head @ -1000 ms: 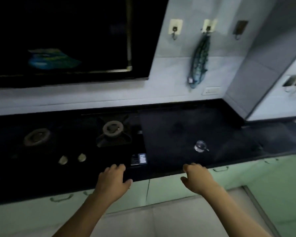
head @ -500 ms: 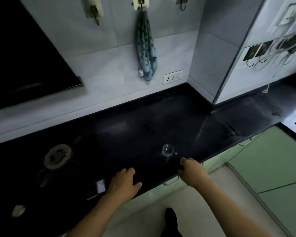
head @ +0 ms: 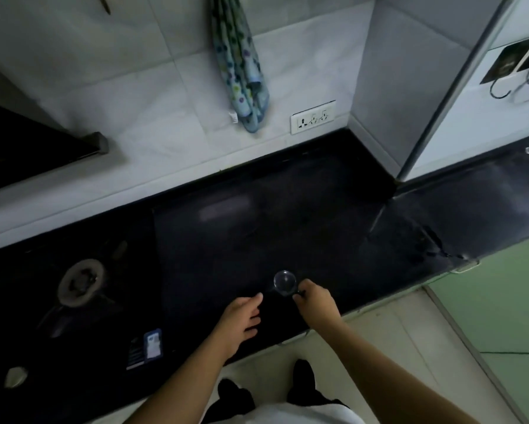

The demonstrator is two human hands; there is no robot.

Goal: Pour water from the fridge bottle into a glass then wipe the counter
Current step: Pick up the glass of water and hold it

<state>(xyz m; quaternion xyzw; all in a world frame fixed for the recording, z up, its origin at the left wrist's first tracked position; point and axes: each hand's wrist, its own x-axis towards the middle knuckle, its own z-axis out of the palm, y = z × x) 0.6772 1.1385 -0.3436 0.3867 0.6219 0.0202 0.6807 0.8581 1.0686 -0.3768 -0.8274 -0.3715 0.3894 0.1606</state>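
Observation:
A small clear glass (head: 284, 281) stands upright on the black counter (head: 303, 209), close to its front edge. My right hand (head: 316, 302) is at the glass's near right side, with its fingertips curled round what looks like a small handle there. My left hand (head: 242, 313) lies with straight fingers over the counter just left of the glass, a short gap away from it. A blue patterned cloth (head: 242, 75) hangs from a wall hook above the counter. No bottle is in view.
A gas hob with a burner (head: 80, 283) and knobs (head: 15, 376) takes up the counter's left part. A wall socket (head: 313, 117) sits behind. A grey column (head: 410, 87) juts out at the right, and green cabinet fronts (head: 501, 316) stand below.
My view has swung right and down towards the glass. Both hands have moved forward from the counter edge; the right hand has reached the glass and the left has come up beside it.

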